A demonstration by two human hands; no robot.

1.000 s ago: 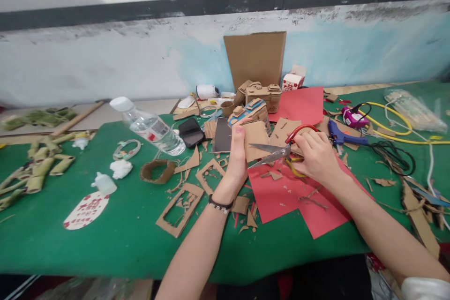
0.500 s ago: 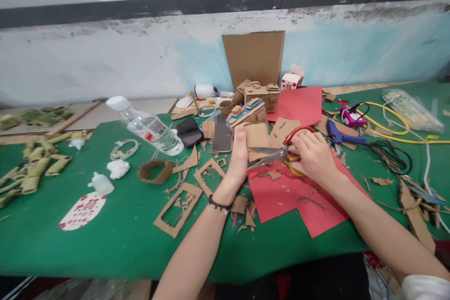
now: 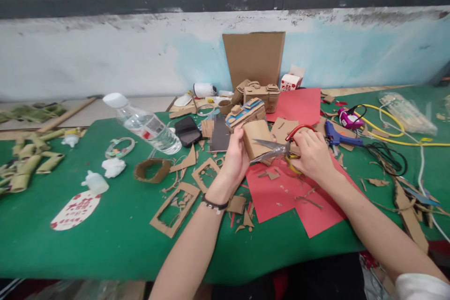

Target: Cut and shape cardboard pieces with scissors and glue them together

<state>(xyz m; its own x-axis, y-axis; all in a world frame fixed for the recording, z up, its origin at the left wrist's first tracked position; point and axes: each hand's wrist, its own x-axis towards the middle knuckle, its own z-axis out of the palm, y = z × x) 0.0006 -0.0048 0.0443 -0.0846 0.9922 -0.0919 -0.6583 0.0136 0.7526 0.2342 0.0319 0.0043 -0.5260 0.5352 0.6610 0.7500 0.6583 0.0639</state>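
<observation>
To cut well here, brace the card [image 3: 256, 133] firmly, keep the left thumb clear of the spread blades of the scissors [image 3: 279, 151], and snip short. The card is over the middle of the worktop [image 3: 119, 239]. The left hand [image 3: 237, 157] is clamped on it, thumb up; the right hand [image 3: 312, 157], its grip closed round the handles, reaches in from the front edge.

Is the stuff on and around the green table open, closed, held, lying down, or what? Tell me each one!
Scissors: open, in the right hand
Cardboard piece: held in the left hand
Water bottle: cap on
White-and-red box: flap up
Big cardboard sheet: propped at the wall
Blue glue gun: lying down; can't tell if it's on
Nearest cardboard frame: flat, middle cut out
</observation>
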